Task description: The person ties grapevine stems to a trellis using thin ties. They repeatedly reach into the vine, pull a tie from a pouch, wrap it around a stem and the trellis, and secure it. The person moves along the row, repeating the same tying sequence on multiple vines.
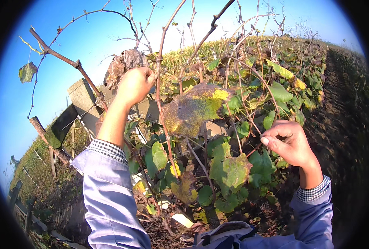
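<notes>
My left hand (137,85) is raised, its fingers curled against an upright brown grapevine cane (159,90). The fingertips are partly hidden. A crumpled, dried brown leaf (125,63) sits just behind that hand. Lower on the right, my right hand (285,143) pinches a thin vine stem (253,123) between thumb and forefinger. Between the hands hangs a large yellow-and-brown grape leaf (195,107). Below it is a green leaf with browning edges (231,169).
A concrete post (82,96) and a dark board (59,126) stand left of my left arm. A cut-ended thick branch (45,133) leans there. Bare canes (203,34) rise overhead. The vine row runs back beside a strip of bare soil (331,102) on the right.
</notes>
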Tool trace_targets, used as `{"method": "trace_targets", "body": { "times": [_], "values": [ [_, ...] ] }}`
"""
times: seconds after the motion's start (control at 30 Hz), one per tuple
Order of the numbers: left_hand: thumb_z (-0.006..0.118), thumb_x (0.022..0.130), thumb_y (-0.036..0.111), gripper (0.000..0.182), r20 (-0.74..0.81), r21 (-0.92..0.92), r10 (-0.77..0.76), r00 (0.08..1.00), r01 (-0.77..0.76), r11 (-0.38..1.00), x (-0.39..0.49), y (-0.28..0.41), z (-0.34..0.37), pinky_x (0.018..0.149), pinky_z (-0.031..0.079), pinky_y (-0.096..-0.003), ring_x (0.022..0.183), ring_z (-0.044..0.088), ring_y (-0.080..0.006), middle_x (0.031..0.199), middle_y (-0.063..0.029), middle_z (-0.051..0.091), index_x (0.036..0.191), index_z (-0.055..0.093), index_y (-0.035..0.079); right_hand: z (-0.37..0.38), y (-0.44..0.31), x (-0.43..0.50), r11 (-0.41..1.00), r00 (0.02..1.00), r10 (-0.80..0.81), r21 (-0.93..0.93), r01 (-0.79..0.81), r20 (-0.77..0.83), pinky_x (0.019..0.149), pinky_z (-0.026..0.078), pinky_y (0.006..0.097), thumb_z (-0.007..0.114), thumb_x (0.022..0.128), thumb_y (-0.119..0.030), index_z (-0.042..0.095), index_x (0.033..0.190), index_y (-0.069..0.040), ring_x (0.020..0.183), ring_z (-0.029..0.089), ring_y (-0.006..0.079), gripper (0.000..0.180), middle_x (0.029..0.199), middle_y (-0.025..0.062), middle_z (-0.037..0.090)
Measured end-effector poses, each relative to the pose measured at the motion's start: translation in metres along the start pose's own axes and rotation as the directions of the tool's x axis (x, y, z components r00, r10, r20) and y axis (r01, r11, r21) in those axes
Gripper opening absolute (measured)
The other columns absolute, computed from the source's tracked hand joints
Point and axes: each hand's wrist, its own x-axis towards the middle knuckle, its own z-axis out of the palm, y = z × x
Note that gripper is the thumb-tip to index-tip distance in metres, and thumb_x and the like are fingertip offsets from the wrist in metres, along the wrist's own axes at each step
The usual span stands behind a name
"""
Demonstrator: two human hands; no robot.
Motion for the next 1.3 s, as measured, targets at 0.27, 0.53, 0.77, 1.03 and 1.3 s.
{"method": "trace_targets", "body": {
  "times": [0.27, 0.53, 0.77, 1.03, 1.3],
  "values": [
    [0.084, 0.081, 0.045, 0.035, -0.035, 0.087, -0.107, 0.994, 0.110, 0.990, -0.009, 0.017, 0.008, 0.079, 0.056, -0.0410, 0.087, 0.075, -0.0284, 0.086, -0.0086, 0.077, 0.091, 0.076, 0.014, 0.029, -0.063, 0.198, 0.887, 0.978, -0.206, -0.414, 0.203, 0.038, 0.076, 0.057, 0.0427, 0.077, 0.089, -0.024, 0.080, 0.100, -0.007, 0.081, 0.074, 0.0275, 0.020, 0.090, 0.0127, 0.077],
    [0.076, 0.085, 0.042, 0.032, -0.109, 0.267, -0.185, 0.977, 0.208, 0.941, -0.011, 0.033, 0.021, 0.083, 0.059, -0.0460, 0.090, 0.076, -0.0318, 0.088, -0.0127, 0.077, 0.092, 0.077, 0.011, 0.113, -0.053, 0.281, 0.734, 0.941, -0.209, -0.593, 0.330, 0.265, 0.089, 0.059, 0.0484, 0.080, 0.085, -0.026, 0.080, 0.108, -0.011, 0.098, 0.075, 0.0358, 0.028, 0.100, 0.0169, 0.078],
    [0.071, 0.088, 0.041, 0.033, -0.123, 0.212, -0.293, 0.948, 0.314, 0.926, -0.008, 0.031, 0.026, 0.083, 0.057, -0.0468, 0.093, 0.075, -0.0335, 0.091, -0.0135, 0.078, 0.099, 0.079, 0.011, 0.151, -0.025, 0.292, 0.668, 0.853, -0.454, -0.535, 0.517, 0.258, 0.084, 0.060, 0.0521, 0.073, 0.084, -0.014, 0.077, 0.098, -0.008, 0.096, 0.074, 0.0390, 0.016, 0.098, 0.0164, 0.076],
    [0.067, 0.091, 0.042, 0.034, -0.061, 0.211, -0.331, 0.942, 0.336, 0.918, -0.005, 0.029, 0.023, 0.084, 0.059, -0.0482, 0.096, 0.075, -0.0342, 0.096, -0.0144, 0.078, 0.099, 0.079, 0.012, 0.146, -0.004, 0.294, 0.349, 0.652, -0.657, -0.613, 0.709, 0.379, 0.075, 0.063, 0.0464, 0.065, 0.086, -0.009, 0.073, 0.094, -0.004, 0.086, 0.077, 0.0354, 0.013, 0.093, 0.0158, 0.073],
    [0.069, 0.091, 0.045, 0.034, 0.006, 0.181, -0.370, 0.929, 0.363, 0.914, -0.003, 0.028, 0.016, 0.086, 0.058, -0.0461, 0.098, 0.076, -0.0320, 0.097, -0.0126, 0.079, 0.102, 0.081, 0.015, 0.146, 0.022, 0.296, 0.247, 0.488, -0.842, -0.642, 0.725, 0.227, 0.058, 0.061, 0.0414, 0.067, 0.085, -0.014, 0.066, 0.102, -0.008, 0.069, 0.074, 0.0280, 0.019, 0.081, 0.0080, 0.065]
  ]
}}
